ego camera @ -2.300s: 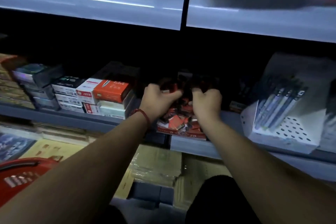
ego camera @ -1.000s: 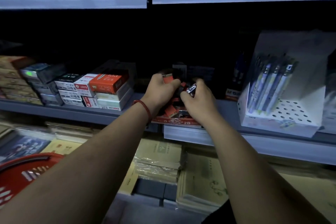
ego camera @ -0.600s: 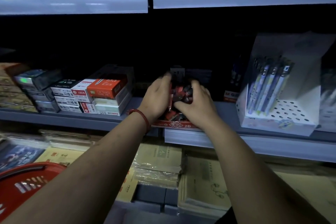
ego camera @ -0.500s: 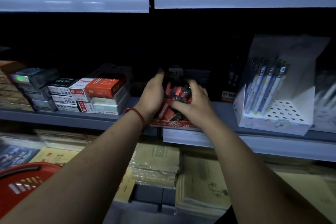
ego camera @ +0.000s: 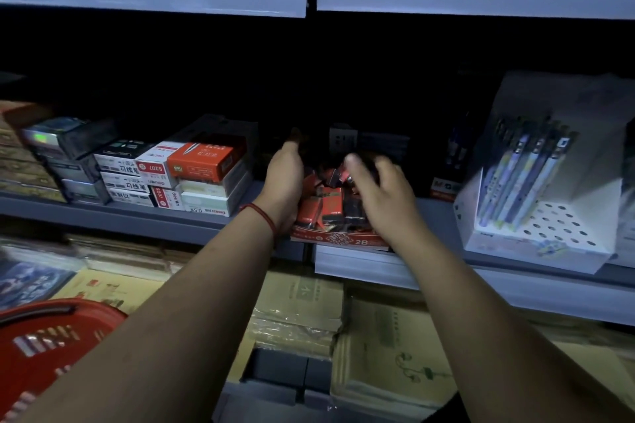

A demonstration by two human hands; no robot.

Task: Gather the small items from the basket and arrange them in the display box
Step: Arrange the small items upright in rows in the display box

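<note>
Right hand (ego camera: 385,197) has lifted off the small items (ego camera: 330,204), grip spread, blurred. Left hand (ego camera: 285,182) grip straight, pressed against their left side in display box (ego camera: 343,239) on shelf (ego camera: 137,213). Basket (ego camera: 51,347) low left, well apart.

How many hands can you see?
2. The left hand is at the left side of the display box; the right hand is above its small red items.

The left hand (ego camera: 287,182) is pressing flat on the 9 o'clock side of the small items (ego camera: 330,208) in the display box (ego camera: 343,240). The right hand (ego camera: 383,194), fingers loosely spread, is hovering over their 3 o'clock side. A red basket (ego camera: 51,347) is sitting at 8 o'clock.
</note>
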